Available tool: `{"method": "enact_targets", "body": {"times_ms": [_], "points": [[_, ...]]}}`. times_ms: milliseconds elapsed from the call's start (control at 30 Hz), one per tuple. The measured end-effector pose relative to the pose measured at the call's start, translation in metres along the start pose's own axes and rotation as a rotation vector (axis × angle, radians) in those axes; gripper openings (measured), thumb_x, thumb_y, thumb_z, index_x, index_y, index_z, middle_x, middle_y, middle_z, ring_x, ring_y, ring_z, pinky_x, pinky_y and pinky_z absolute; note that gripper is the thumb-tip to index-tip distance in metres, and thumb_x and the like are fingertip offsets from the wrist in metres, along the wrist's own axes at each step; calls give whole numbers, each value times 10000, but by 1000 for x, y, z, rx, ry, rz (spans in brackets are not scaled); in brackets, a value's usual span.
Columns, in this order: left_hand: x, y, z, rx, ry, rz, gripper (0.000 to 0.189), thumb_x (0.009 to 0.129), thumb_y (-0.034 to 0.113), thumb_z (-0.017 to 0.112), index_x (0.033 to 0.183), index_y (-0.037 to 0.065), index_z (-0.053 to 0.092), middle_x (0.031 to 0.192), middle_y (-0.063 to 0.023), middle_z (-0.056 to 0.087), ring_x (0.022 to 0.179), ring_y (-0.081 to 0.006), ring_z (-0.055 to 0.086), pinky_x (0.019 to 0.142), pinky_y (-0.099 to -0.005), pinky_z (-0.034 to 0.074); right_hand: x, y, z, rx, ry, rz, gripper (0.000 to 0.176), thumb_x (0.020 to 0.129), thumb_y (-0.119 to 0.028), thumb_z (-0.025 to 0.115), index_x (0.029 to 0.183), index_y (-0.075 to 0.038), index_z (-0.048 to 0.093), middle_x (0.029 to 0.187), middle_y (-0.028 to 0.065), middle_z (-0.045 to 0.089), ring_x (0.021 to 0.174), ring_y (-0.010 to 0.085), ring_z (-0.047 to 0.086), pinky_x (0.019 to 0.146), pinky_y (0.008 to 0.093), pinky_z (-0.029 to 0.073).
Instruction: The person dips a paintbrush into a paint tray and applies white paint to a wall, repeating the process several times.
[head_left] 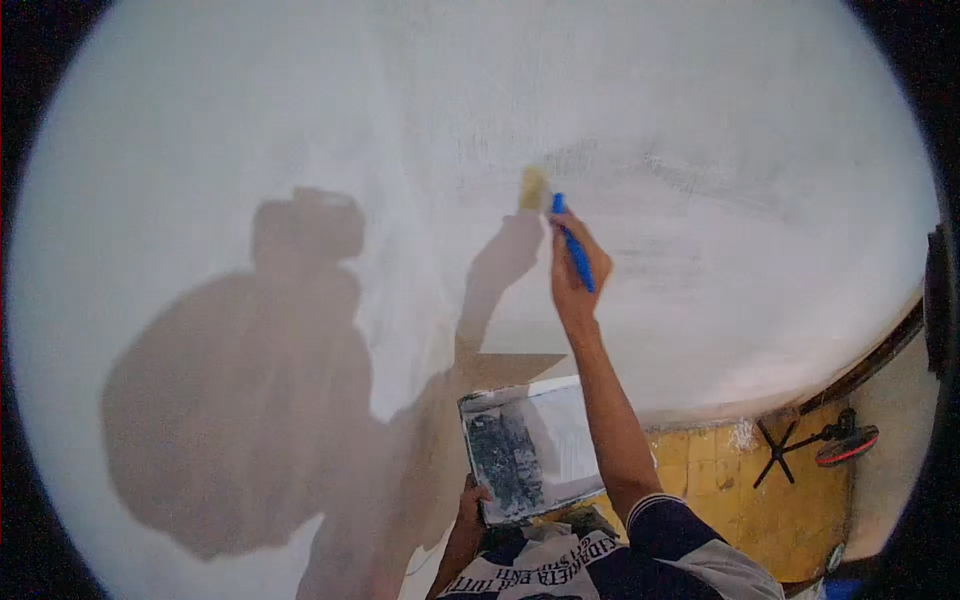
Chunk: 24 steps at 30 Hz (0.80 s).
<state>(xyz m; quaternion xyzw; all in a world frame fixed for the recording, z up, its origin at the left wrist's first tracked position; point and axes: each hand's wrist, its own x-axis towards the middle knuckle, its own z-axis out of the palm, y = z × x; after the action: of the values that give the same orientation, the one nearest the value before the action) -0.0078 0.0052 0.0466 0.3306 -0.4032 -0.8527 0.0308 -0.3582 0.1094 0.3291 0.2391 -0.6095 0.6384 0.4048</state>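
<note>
My right hand (582, 268) is closed around the blue handle of a paintbrush (574, 245), held up in front of the white wall (700, 90). The brush's pale yellow bristles (533, 188) are at the wall, just above the hand's shadow. Low in the view, my left hand (470, 506) grips the left edge of a paint tray (505, 465). White paint coats the tray's right part, and dark grey patches show on its left. My right forearm covers part of the tray's right side.
Faint grey streaks (660, 165) mark the wall right of the brush. My head's shadow (240, 400) falls on the left. Below right lies a yellow tiled floor (700, 475), where a black pedestal fan (846, 440) stands. A dark object (938, 300) sits at the far right edge.
</note>
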Motion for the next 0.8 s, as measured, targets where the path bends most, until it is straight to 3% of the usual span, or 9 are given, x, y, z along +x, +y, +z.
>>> {"method": "enact_targets", "body": {"times_ms": [100, 267, 400, 533, 633, 667, 800], "points": [[-2, -4, -5, -2, -7, 4, 423, 758, 146, 649, 1167, 66, 574, 888, -64, 600, 833, -234, 638, 748, -410, 561, 2, 5, -40, -10, 126, 9, 174, 968, -8, 643, 1122, 18, 719, 1102, 177, 755, 1011, 194, 729, 847, 319, 553], [-2, -3, -4, -5, -1, 1, 437, 756, 145, 648, 1179, 65, 571, 893, -65, 601, 836, -235, 638, 748, -411, 562, 22, -11, -65, -274, 369, -191, 155, 985, -39, 642, 1111, 9, 718, 1080, 188, 752, 969, 246, 737, 828, 353, 563], [-2, 1, -2, -5, 4, -8, 448, 755, 144, 647, 1189, 65, 569, 897, -65, 601, 839, -236, 638, 749, -412, 563, 37, -29, -40, -207, 223, -203, 149, 981, -70, 642, 1091, -12, 724, 1112, 209, 743, 1026, 313, 737, 871, 398, 567], [-4, 5, 4, -5, 11, -18, 459, 753, 144, 646, 1198, 65, 566, 901, -66, 602, 841, -236, 638, 750, -413, 564, 32, -27, 27, -283, 49, -148, 254, 885, -11, 635, 1112, -99, 706, 1294, 256, 662, 1029, 393, 725, 838, 432, 574], [-4, 3, 3, 4, 5, -12, 467, 752, 143, 645, 1206, 65, 564, 904, -67, 603, 843, -237, 638, 750, -414, 565, 22, -43, 59, -204, -145, -62, 280, 832, 11, 639, 1087, -97, 683, 1305, 256, 655, 978, 406, 722, 803, 441, 578], [-5, 1, 3, 2, 5, -14, 470, 752, 143, 644, 1208, 65, 564, 905, -67, 603, 844, -237, 638, 751, -414, 565, 18, -39, 80, -130, -30, -232, 218, 881, 26, 642, 1046, -90, 723, 1126, 246, 715, 792, 353, 736, 683, 395, 563], [-5, -4, 2, 0, 4, -17, 481, 750, 142, 643, 1218, 65, 561, 908, -67, 603, 846, -237, 638, 751, -415, 566, 8, -59, 110, 41, -219, -197, 272, 858, 65, 629, 1087, -72, 681, 1208, 276, 685, 842, 361, 737, 717, 408, 568]]}}
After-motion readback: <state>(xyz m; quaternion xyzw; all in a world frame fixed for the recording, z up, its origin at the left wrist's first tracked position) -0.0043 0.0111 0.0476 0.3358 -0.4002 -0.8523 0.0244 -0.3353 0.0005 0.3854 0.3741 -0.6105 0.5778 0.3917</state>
